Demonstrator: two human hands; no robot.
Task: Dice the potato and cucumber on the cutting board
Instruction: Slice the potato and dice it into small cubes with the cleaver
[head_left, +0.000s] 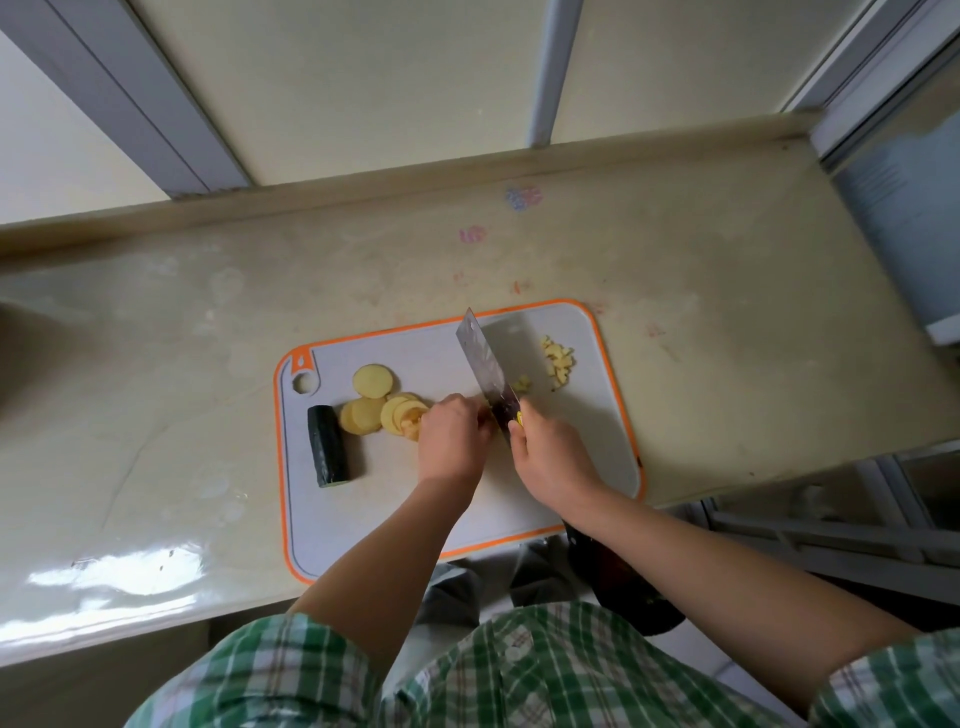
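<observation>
A grey cutting board (582, 457) with an orange rim lies on the counter. Round potato slices (372, 382) sit at its left middle, and a dark green cucumber piece (327, 445) lies at the left edge. A small heap of diced potato (557, 358) is at the far right. My right hand (553, 457) grips the handle of a cleaver (485, 366), blade down on the board. My left hand (453, 434), fingers curled, holds potato pieces against the blade; the pieces under it are mostly hidden.
The beige counter (208, 364) runs left and right, its front edge near my body. A window frame (545, 67) rises behind the back ledge. A drop to a lower metal rack (831, 525) lies right of the board.
</observation>
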